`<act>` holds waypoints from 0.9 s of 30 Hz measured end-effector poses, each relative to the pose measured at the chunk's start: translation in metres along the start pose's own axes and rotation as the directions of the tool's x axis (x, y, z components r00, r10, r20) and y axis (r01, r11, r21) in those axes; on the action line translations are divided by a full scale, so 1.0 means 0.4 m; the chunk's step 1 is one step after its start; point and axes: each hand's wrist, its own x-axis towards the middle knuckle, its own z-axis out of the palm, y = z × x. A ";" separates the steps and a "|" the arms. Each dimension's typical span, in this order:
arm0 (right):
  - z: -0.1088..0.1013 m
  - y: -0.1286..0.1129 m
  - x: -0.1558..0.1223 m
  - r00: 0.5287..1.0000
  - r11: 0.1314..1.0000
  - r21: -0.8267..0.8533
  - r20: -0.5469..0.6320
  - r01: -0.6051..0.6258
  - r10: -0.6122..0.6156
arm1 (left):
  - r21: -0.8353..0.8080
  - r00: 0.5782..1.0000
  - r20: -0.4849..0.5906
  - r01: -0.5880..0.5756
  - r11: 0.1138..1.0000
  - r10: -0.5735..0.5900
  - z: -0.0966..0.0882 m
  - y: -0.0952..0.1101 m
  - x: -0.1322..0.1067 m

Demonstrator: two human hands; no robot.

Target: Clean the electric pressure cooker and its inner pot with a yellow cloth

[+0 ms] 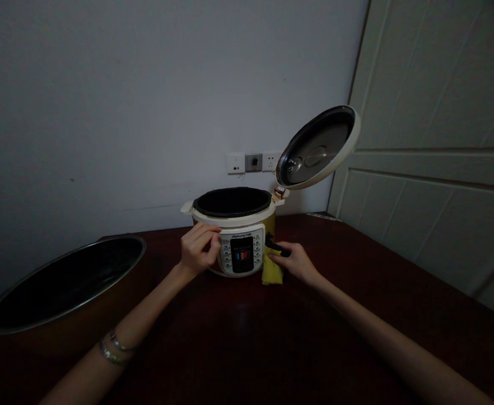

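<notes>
A white and gold electric pressure cooker (270, 216) stands near the wall, its lid (317, 152) tilted up on a hinge at the right. The dark inside of the cooker shows at the top. My left hand (196, 247) is at the left edge of its front control panel (242, 253), fingers curled and the thumb close to them, gripping that edge. On the right side, my right hand (295, 261) is closed on a yellow cloth (272, 270) with a black handle-like piece above it. The cloth hangs against the cooker's lower right side.
A large, dark-lined pot with a brownish outside (103, 301) stands on the dark red table (247, 343) at the left, beside my left forearm. Wall sockets (254, 163) sit behind the cooker. A pale panelled door (424, 146) borders the table on the right.
</notes>
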 end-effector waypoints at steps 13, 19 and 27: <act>-0.054 0.051 -0.003 0.952 0.952 0.000 0.026 -0.305 0.305 | -0.098 0.985 0.127 0.126 0.987 -0.113 -0.058 0.011 -0.029; -0.072 0.102 -0.006 0.873 0.873 -0.038 -0.007 -0.487 0.487 | -0.106 0.862 0.478 0.247 0.963 -0.169 -0.050 0.068 -0.140; 0.036 0.068 -0.013 0.800 0.765 0.249 0.090 -0.595 0.593 | -0.042 0.568 0.726 0.597 0.801 -0.386 -0.017 0.156 -0.190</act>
